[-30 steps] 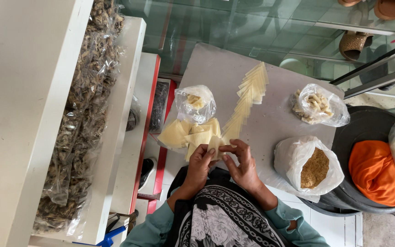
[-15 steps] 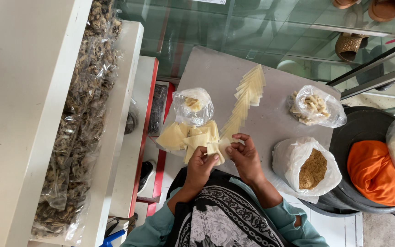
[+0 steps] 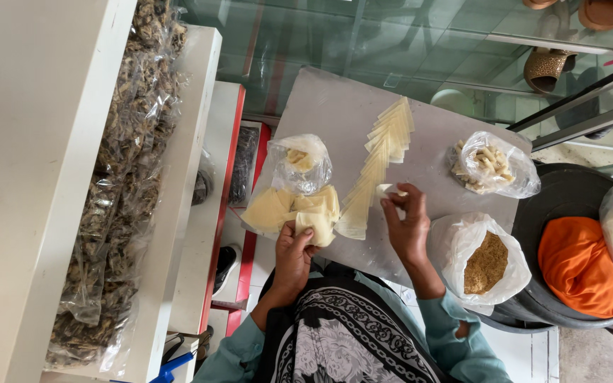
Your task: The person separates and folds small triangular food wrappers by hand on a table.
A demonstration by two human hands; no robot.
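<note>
A small pale wrapper piece [image 3: 389, 190] is pinched in the right hand [image 3: 406, 227] fingers, just beside the overlapping row of yellow square wrappers [image 3: 381, 159] on the grey desk [image 3: 328, 106]. The left hand [image 3: 294, 254] fingers pinch one sheet of the loose wrapper pile [image 3: 292, 211]. A bag of brown filling [image 3: 487, 261] sits right.
</note>
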